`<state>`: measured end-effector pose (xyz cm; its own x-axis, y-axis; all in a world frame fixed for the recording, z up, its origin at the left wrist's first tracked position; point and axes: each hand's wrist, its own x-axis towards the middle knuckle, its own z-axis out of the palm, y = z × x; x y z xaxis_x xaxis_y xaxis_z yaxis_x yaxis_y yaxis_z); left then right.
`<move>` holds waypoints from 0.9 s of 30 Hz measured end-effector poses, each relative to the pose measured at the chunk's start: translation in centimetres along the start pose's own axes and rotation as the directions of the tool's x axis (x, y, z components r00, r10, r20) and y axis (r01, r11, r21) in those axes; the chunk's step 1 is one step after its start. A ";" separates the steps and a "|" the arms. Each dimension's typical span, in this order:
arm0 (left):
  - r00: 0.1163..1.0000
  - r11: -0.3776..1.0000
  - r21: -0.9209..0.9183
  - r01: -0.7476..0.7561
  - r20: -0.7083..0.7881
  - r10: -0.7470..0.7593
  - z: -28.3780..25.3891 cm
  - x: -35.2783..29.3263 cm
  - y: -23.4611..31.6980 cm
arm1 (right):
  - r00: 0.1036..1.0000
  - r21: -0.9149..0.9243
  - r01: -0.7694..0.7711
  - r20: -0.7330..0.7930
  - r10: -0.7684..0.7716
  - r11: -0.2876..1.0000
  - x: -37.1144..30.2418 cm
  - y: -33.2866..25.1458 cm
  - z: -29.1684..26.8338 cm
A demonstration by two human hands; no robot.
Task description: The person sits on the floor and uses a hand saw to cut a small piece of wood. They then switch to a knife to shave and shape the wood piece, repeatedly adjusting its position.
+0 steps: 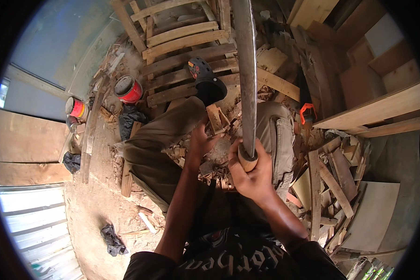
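Observation:
My right hand (251,171) is closed around the round wooden handle of a machete (247,79). Its long grey blade rises out of the top of the picture, with a bright edge on the right. My left hand (201,142) is lower, between my knees, with the thumb apart from the fingers; some fingertips are hard to make out. Just beyond it, a small notched wooden piece (214,117) lies among wood chips (228,179). No contact between the left hand and that piece is plain.
Slatted wooden pallets (186,37) lie ahead, with my shoed foot (203,74) on one. Red paint cans (128,88) and black plastic bags (131,120) are on the left. Scrap boards (333,182) are heaped on the right, near an orange handle-like loop (308,113).

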<state>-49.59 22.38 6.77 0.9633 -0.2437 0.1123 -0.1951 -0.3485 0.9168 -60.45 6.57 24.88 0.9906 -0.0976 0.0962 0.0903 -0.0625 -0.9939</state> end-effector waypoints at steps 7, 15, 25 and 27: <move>0.997 0.996 -0.015 0.083 -0.002 -0.083 -0.5 -0.5 1.4 | 0.950 -0.259 -0.264 0.098 0.297 0.929 -1.2 6.7 0.4; 0.997 0.995 0.080 -0.053 0.062 0.048 -1.7 -0.4 1.3 | 0.923 -0.109 -0.349 0.129 0.361 0.931 -0.5 7.5 0.4; 0.994 0.990 -0.088 0.111 0.023 -0.110 -0.6 -0.7 0.5 | 0.962 -0.244 -0.232 0.084 0.259 0.942 -0.4 4.0 0.4; 0.999 0.996 -0.085 0.038 0.024 -0.036 -0.4 -0.4 0.5 | 0.947 -0.254 -0.278 0.089 0.308 0.926 -0.3 3.7 0.4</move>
<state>-50.04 22.69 7.38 0.9650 -0.2527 0.0699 -0.1420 -0.2795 0.9496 -60.38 6.77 21.15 0.9752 -0.0232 -0.2201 -0.2175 -0.2834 -0.9340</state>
